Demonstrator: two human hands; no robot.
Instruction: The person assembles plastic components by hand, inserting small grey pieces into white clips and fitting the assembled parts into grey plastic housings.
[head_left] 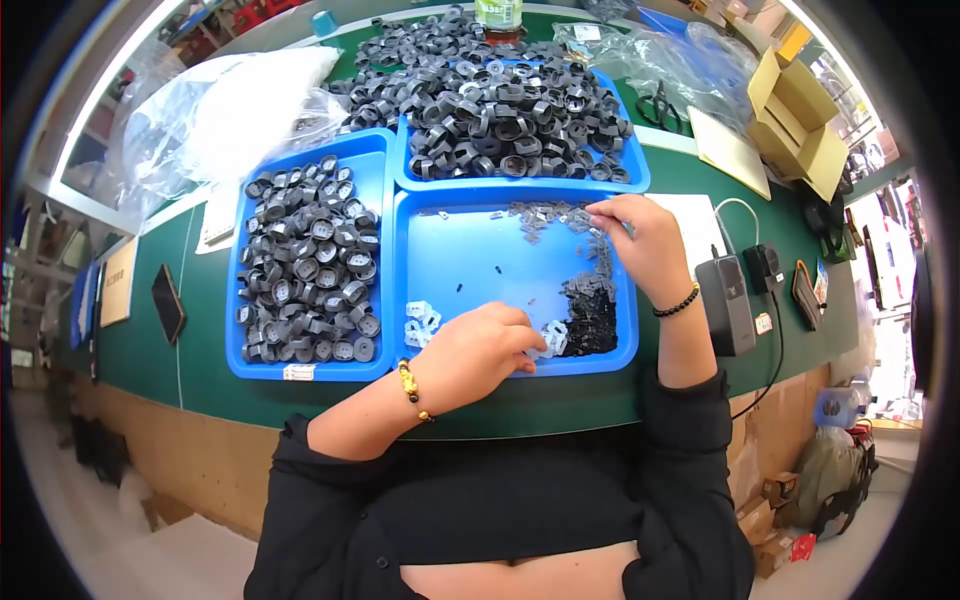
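A blue tray in front of me holds small parts in separate groups. My left hand is low over its near edge, fingers curled together beside white translucent pieces; whatever they grip is hidden. Up at the far right corner, my right hand has thumb and forefinger drawn together over small grey see-through pieces. Anything between those fingertips is too small to make out. Tiny black parts are heaped in the near right corner. More white pieces lie left of my left hand.
A left blue tray and a far blue tray hold many dark grey round housings. More housings are piled behind. Plastic bags, scissors, an open carton, a black adapter box with cables and a phone surround them.
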